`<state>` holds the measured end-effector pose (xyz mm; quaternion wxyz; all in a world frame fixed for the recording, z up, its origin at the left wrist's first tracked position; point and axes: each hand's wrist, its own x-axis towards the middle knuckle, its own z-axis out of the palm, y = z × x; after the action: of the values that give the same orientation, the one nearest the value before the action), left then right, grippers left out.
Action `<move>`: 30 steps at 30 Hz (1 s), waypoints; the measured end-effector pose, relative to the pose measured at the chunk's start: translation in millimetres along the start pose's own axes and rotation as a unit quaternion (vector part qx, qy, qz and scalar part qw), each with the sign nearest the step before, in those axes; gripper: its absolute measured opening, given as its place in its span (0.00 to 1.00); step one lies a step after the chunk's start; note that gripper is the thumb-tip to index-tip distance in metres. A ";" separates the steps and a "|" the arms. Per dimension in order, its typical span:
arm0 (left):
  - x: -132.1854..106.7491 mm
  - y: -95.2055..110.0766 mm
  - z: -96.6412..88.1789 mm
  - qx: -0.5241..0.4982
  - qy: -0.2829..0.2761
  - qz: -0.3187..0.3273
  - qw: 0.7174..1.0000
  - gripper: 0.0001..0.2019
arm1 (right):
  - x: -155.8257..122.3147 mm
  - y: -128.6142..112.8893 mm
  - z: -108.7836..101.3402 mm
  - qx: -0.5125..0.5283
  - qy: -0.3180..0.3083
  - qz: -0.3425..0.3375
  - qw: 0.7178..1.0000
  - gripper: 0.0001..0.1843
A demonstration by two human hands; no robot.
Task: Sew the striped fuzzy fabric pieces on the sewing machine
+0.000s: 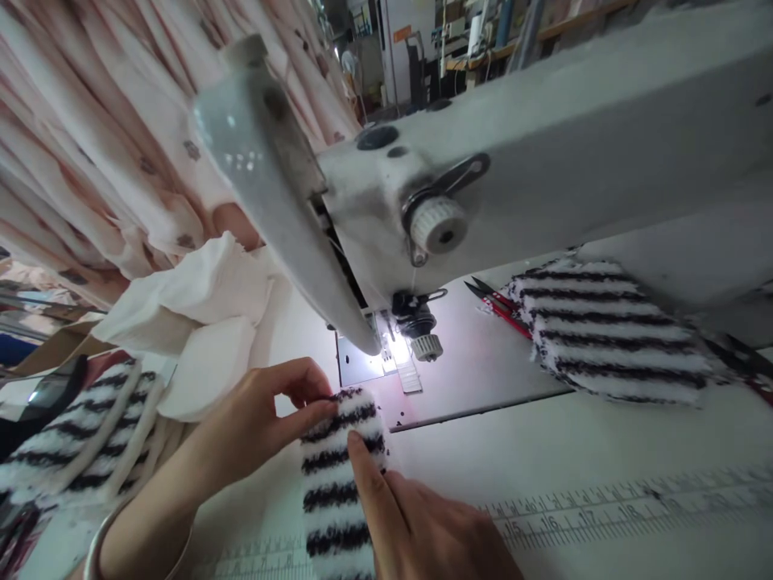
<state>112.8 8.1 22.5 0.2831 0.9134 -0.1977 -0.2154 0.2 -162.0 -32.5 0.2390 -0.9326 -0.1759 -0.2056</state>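
Note:
A narrow strip of fuzzy black-and-white striped fabric (pixel 338 483) lies on the sewing table just in front of the lit needle area (pixel 399 352). My left hand (pixel 259 419) pinches the strip's far end between thumb and fingers. My right hand (pixel 416 524) presses down on the strip with its index finger stretched along it. The grey-white sewing machine head (pixel 483 177) looms over both hands.
A stack of striped fuzzy pieces (pixel 609 334) sits right of the needle, with red thread snips (pixel 498 308) beside it. White fabric (pixel 199 322) and more striped pieces (pixel 78 435) lie left. A printed ruler (pixel 634 503) runs along the table's front. Patterned cloth hangs behind.

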 end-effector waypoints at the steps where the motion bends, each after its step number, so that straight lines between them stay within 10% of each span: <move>1: 2.0 -0.6 -0.6 -0.013 -0.019 -0.021 1.000 0.11 | -0.1 0.1 0.9 -0.005 -0.004 -0.001 1.000 0.23; 15: 10.3 -4.7 11.3 -0.003 -0.005 -0.017 1.000 0.10 | -4.4 10.1 1.7 -0.042 -0.029 -0.014 0.999 0.25; 21: -22.6 6.5 25.5 0.133 0.192 0.148 0.961 0.10 | 0.9 13.6 -12.6 -0.117 -0.008 -0.058 0.991 0.25; 30: -10.2 10.2 62.4 0.178 0.111 0.280 0.937 0.22 | 3.8 35.0 3.1 -0.178 0.002 -0.086 0.980 0.26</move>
<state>70.3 -21.8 -15.1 0.1854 0.8745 -0.4479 0.0141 19.3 -188.3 -46.3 0.0504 -0.9412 -0.2159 -0.2550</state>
